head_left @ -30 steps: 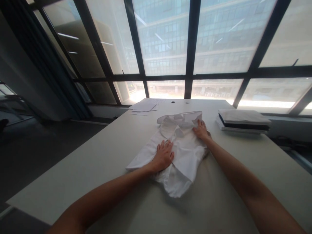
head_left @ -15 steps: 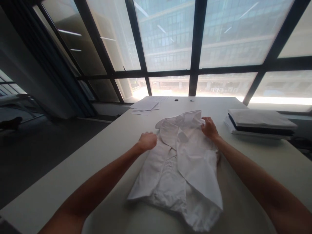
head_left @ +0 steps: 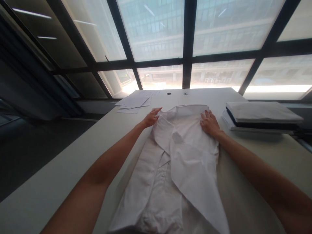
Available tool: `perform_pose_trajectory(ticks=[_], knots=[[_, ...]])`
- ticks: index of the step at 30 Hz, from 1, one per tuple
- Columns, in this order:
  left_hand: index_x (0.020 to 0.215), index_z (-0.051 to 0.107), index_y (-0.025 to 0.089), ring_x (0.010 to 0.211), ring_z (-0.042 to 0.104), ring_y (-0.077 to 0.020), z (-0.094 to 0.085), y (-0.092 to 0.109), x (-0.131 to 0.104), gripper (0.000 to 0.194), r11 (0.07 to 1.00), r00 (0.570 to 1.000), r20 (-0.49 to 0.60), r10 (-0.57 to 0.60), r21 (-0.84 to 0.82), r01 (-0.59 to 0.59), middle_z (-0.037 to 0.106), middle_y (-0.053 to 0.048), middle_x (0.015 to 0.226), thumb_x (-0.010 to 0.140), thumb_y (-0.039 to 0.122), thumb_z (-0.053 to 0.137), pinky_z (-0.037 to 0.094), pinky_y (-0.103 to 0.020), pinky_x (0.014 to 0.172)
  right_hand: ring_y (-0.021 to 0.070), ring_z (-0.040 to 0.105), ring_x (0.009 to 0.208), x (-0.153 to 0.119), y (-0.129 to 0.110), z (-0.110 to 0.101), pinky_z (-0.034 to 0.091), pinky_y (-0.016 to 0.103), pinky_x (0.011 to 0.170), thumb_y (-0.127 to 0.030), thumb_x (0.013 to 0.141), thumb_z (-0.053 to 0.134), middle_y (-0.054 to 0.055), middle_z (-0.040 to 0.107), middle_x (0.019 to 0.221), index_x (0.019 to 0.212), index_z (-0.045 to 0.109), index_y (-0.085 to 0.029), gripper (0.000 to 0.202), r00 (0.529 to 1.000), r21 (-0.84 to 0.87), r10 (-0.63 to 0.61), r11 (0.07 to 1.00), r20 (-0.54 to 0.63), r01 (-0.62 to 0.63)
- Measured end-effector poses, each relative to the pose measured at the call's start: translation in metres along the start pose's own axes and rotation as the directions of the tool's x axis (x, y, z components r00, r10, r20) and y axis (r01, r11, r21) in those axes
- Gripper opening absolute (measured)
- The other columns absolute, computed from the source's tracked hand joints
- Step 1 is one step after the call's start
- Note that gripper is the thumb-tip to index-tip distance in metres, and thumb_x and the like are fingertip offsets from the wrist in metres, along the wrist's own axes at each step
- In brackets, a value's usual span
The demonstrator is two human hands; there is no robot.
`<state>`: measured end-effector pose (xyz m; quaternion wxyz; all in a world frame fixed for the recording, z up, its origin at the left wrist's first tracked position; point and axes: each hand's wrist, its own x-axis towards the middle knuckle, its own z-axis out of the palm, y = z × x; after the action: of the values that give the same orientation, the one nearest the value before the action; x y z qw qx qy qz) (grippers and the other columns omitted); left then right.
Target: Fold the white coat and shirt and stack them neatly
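A white garment (head_left: 192, 159) with buttons lies on the white table (head_left: 97, 143), its sides folded inward over the middle and its lower end cut off by the frame. My left hand (head_left: 151, 117) is at the garment's far left corner, fingers pinched on the fabric. On the far right part of the garment rests my right hand (head_left: 210, 123), its fingers somewhat spread and lying flat on the cloth near the edge.
A stack of folded white and dark cloth (head_left: 263, 112) sits on the table's right side. Loose paper sheets (head_left: 134, 100) lie at the far left. Windows (head_left: 158, 76) stand behind the table, and a dark curtain (head_left: 36, 78) hangs at left.
My left hand has moved away from me to the garment's far left corner. My right hand has gone from a pinch to lying on the cloth. The garment's far end looks spread wider.
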<state>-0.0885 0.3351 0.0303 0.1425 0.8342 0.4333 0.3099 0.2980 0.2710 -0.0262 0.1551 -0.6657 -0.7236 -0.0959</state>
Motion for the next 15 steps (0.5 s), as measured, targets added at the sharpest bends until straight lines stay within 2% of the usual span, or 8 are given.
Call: perform_pose_trajectory(ticks=[3,5,7,9,12,14,15], knots=[[0.146,0.046,0.016,0.143,0.036,-0.0237,0.008,-0.010,0.019,0.064,1.000,1.000,-0.018,-0.002,0.027,0.002,0.042,-0.009,0.153,0.082,0.016,0.050,0.031,-0.040,0.118,0.0359,0.013,0.149,0.006,0.001,0.010,0.016,0.061,0.114,-0.034,0.096,0.036,0.019,0.025,0.161,0.145,0.045,-0.013,0.054,0.994,0.000,0.106,0.994,0.022,-0.106],[0.144,0.048,0.014,0.143,0.035,-0.0243,0.013,-0.019,0.025,0.061,0.997,0.999,-0.041,-0.034,0.065,0.036,0.043,-0.011,0.152,0.084,0.018,0.050,0.025,-0.042,0.121,0.0345,0.011,0.149,0.006,0.001,0.012,0.014,0.060,0.114,-0.036,0.096,0.036,0.019,0.024,0.161,0.143,0.046,-0.012,0.054,0.994,0.002,0.112,0.994,-0.002,-0.112],[0.139,0.052,0.010,0.140,0.038,-0.0244,0.018,-0.028,0.024,0.054,0.993,0.993,-0.104,-0.052,0.104,0.063,0.047,-0.013,0.148,0.086,0.019,0.047,0.026,-0.042,0.120,0.0341,0.013,0.149,0.005,0.001,0.011,0.015,0.058,0.115,-0.035,0.095,0.037,0.020,0.027,0.160,0.141,0.049,-0.012,0.052,0.993,0.008,0.116,0.993,-0.024,-0.115],[0.134,0.055,0.009,0.137,0.042,-0.0236,0.021,-0.036,0.016,0.049,0.986,0.975,-0.219,-0.048,0.146,0.081,0.050,-0.014,0.143,0.087,0.017,0.043,0.028,-0.041,0.119,0.0340,0.019,0.147,0.004,0.001,0.009,0.018,0.055,0.114,-0.033,0.095,0.039,0.020,0.033,0.157,0.137,0.053,-0.011,0.050,0.991,0.022,0.129,0.991,-0.027,-0.129],[0.130,0.057,0.013,0.133,0.044,-0.0237,0.022,-0.040,0.001,0.046,0.967,0.909,-0.411,-0.066,0.197,0.159,0.053,-0.013,0.138,0.087,0.014,0.042,0.030,-0.042,0.117,0.0325,0.034,0.140,0.002,0.000,0.007,0.025,0.048,0.113,-0.031,0.094,0.039,0.019,0.045,0.148,0.129,0.059,-0.011,0.045,0.991,0.043,0.129,0.991,-0.024,-0.128],[0.126,0.060,0.015,0.130,0.046,-0.0251,0.023,-0.036,-0.006,0.041,0.954,0.888,-0.452,-0.081,0.223,0.201,0.055,-0.013,0.134,0.088,0.017,0.045,0.031,-0.044,0.116,0.0311,0.044,0.131,0.001,-0.001,0.006,0.030,0.043,0.110,-0.031,0.095,0.037,0.019,0.055,0.138,0.124,0.063,-0.011,0.043,0.992,0.061,0.128,0.990,-0.012,-0.127],[0.122,0.062,0.017,0.129,0.047,-0.0257,0.023,-0.033,-0.009,0.037,0.952,0.901,-0.429,-0.072,0.241,0.190,0.056,-0.012,0.132,0.089,0.019,0.047,0.032,-0.045,0.115,0.0305,0.047,0.127,0.001,-0.001,0.005,0.032,0.042,0.108,-0.031,0.095,0.036,0.019,0.058,0.134,0.123,0.063,-0.011,0.043,0.991,0.070,0.132,0.989,0.000,-0.131]])
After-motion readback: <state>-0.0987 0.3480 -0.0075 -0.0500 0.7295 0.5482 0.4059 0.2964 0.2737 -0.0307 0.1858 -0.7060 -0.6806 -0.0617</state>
